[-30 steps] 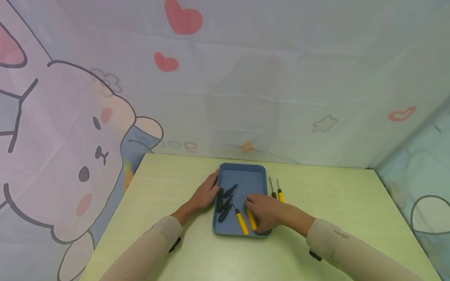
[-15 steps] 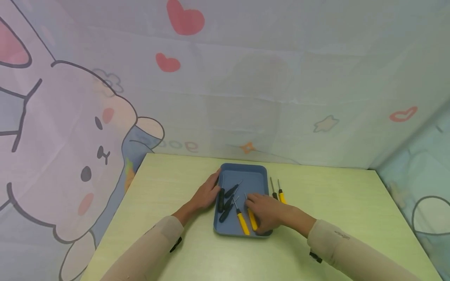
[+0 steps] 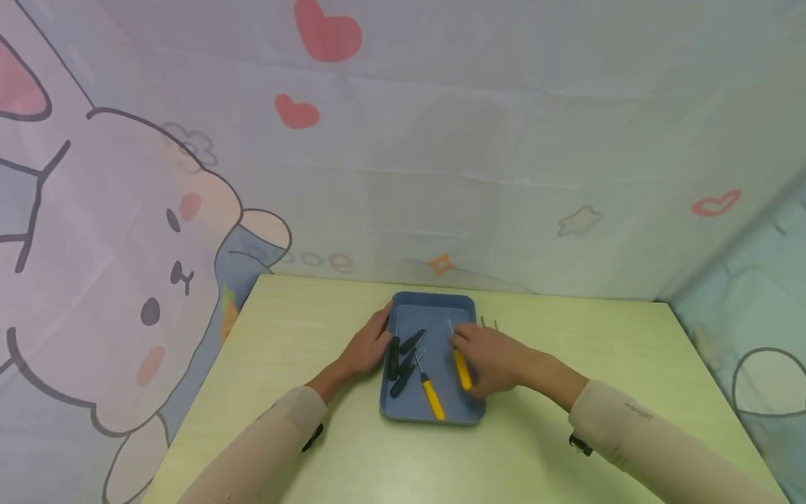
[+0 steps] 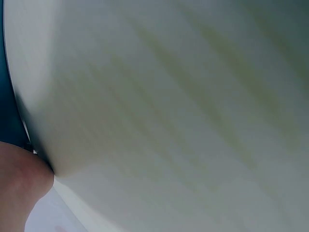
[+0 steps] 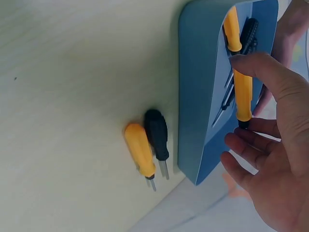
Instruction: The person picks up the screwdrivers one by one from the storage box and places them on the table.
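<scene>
My right hand (image 3: pixel 494 358) pinches a yellow-handled screwdriver (image 3: pixel 462 369) above the right side of a blue-grey tray (image 3: pixel 436 316). In the right wrist view, the thumb lies near one end of that handle and a finger near its black collar. Along the tray's left wall rests my left hand (image 3: pixel 364 348), fingers extended against the outside. The left wrist view catches only a bit of this hand (image 4: pixel 24 186) beside the dark tray wall. Inside the tray are another yellow-handled screwdriver (image 3: pixel 433 400) and several black-handled screwdrivers (image 3: pixel 394 358) on the left.
Right of the tray, a yellow-handled screwdriver (image 5: pixel 139 147) and a black-handled one (image 5: pixel 156 133) lie side by side on the pale table (image 3: pixel 585 350). The right hand mostly covers them in the head view. A printed cloth (image 3: pixel 441 175) hangs behind the table's far edge.
My right hand has moved right and away from me, taking the yellow screwdriver from its spot beside the other yellow one. The left hand stays at the tray's left side.
</scene>
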Tool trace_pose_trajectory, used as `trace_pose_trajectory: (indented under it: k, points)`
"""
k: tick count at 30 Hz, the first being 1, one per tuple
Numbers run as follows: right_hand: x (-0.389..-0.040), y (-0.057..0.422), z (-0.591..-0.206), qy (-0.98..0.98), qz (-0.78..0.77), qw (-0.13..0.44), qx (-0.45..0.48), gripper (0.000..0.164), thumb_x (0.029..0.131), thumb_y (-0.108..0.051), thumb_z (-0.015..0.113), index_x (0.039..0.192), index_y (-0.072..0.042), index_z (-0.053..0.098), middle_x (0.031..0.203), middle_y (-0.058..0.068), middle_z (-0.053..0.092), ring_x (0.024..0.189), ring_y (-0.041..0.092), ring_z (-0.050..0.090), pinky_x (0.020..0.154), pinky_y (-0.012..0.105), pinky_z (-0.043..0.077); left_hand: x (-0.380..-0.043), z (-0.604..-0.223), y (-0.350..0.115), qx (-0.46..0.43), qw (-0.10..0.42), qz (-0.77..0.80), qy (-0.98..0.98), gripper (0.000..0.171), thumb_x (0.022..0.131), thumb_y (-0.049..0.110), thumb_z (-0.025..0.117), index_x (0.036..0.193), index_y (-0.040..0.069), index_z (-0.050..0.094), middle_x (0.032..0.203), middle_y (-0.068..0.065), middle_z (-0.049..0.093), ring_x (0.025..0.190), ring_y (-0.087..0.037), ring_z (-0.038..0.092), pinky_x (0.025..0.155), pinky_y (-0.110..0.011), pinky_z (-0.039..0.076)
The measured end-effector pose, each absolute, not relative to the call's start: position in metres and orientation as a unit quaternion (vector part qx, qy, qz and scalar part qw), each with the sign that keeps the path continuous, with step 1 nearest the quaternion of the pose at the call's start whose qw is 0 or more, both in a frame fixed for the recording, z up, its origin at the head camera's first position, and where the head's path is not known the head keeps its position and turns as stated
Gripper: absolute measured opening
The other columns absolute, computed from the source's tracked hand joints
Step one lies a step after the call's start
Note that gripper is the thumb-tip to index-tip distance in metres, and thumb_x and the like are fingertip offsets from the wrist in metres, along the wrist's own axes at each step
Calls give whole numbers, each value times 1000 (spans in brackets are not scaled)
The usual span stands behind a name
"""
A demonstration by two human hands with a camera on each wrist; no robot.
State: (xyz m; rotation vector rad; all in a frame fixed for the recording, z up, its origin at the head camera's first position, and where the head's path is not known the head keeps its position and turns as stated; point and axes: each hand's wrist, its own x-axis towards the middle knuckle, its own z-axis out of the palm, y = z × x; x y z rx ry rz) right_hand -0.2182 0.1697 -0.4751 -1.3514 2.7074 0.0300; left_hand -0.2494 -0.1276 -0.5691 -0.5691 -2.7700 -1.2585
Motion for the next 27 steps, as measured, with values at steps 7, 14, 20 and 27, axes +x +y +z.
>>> trace_pose_trajectory:
  k: [7, 14, 20, 27]
  points:
    - [-221, 178, -470, 893, 11, 51, -448, 86, 71, -48, 79, 137, -1, 50, 126, 8, 48, 110, 22, 47, 91, 41, 48, -251, -571, -129, -181, 14, -405, -896, 63, 100, 12, 42, 159, 12, 20, 161, -5, 27, 147, -30, 27, 117, -43, 26]
    - [-224, 187, -463, 893, -6, 34, -449, 85, 68, -44, 82, 134, 0, 52, 123, 10, 50, 102, 23, 48, 88, 40, 47, -252, -571, -129, -185, 21, -403, -896, 64, 99, 12, 42, 159, 11, 21, 161, -6, 29, 147, -30, 28, 117, -44, 27]
    - [-228, 196, -466, 895, 2, 21, -445, 83, 68, -47, 81, 132, -1, 53, 122, 9, 51, 102, 23, 49, 84, 41, 48, -251, -570, -128, -184, 16, -401, -897, 63, 100, 12, 42, 159, 12, 21, 161, -4, 29, 147, -28, 29, 117, -43, 27]
    - [-229, 208, -466, 899, 3, 23, -437, 82, 68, -46, 83, 131, -2, 53, 125, 10, 51, 107, 25, 51, 87, 45, 48, -250, -570, -128, -180, 18, -402, -897, 64, 99, 13, 41, 159, 12, 21, 161, -4, 29, 147, -29, 28, 116, -44, 27]
